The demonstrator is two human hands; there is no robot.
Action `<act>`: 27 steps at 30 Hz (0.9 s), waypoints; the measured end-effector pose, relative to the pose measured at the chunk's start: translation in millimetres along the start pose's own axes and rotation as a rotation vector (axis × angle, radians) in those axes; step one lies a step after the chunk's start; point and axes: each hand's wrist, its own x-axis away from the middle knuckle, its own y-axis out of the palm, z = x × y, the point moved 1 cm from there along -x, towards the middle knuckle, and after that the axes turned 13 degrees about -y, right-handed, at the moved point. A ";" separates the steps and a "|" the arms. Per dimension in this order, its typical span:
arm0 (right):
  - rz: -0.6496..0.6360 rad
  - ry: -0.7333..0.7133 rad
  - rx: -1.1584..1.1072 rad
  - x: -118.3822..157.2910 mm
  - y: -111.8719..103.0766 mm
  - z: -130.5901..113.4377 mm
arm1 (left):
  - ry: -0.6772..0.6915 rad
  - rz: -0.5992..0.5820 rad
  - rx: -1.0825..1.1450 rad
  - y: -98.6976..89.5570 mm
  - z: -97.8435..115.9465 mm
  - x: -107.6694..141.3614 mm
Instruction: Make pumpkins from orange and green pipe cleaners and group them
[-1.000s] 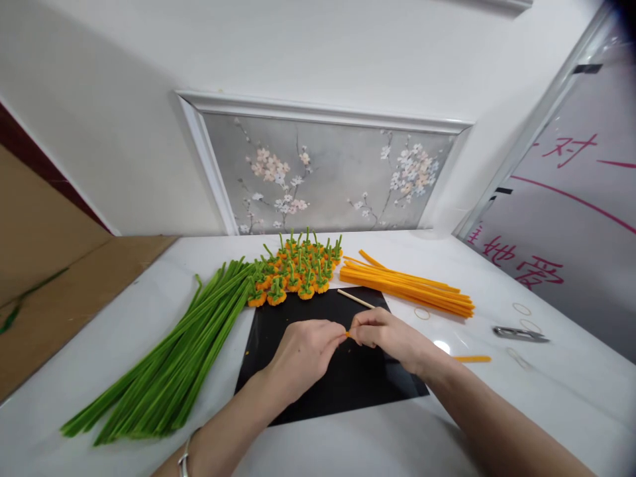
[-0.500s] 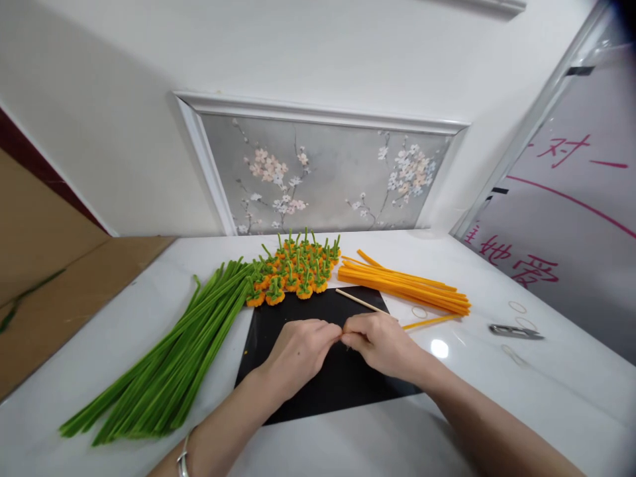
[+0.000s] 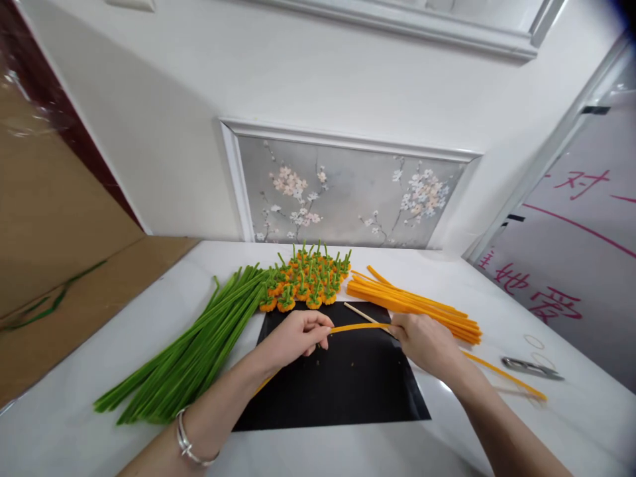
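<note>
An orange pipe cleaner (image 3: 358, 327) stretches between my hands above a black mat (image 3: 348, 391). My left hand (image 3: 301, 338) pinches it between thumb and fingers, and a short orange length shows below that wrist. With its fingers closed, my right hand (image 3: 424, 344) grips the same pipe cleaner farther right; its tail runs out past the hand to the right. Behind the hands lies a thin wooden stick (image 3: 365, 313), partly covered by my right hand. Several small orange and green pipe-cleaner pieces (image 3: 313, 275) with upright green stems stand beyond the mat.
A bundle of green pipe cleaners (image 3: 193, 351) lies on the left of the white table (image 3: 318, 457). Orange pipe cleaners (image 3: 412, 301) are piled at the right, near thread snips (image 3: 531, 368) and rubber bands (image 3: 534, 342). A cardboard box (image 3: 64, 285) stands left.
My hands were close together at the middle of the mat; now they are apart, with the orange pipe cleaner exposed between them. Its tail reaches farther right. The view has shifted.
</note>
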 end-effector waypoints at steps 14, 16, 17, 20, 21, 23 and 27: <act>0.197 -0.594 -0.178 16.1 25.8 -82.1 | -0.038 -0.225 0.198 24.2 -5.2 10.7; 0.175 -0.572 -0.091 14.3 26.8 -84.0 | -0.032 -0.208 0.183 22.7 -4.0 11.7; 0.176 -0.556 -0.032 12.6 25.5 -80.6 | -0.029 -0.205 0.175 20.7 -3.9 11.6; 0.198 -0.525 0.079 6.6 18.2 -61.4 | -0.024 -0.146 0.089 13.4 -6.6 9.0; 0.210 -0.518 0.084 4.8 16.3 -54.6 | -0.027 -0.108 0.063 11.5 -8.6 7.4; 0.235 -0.493 0.085 1.7 15.8 -44.5 | -0.025 -0.050 0.052 10.3 -12.7 4.3; 0.282 -0.478 -0.016 0.6 23.6 -46.0 | -0.001 0.027 0.058 18.1 -15.2 1.6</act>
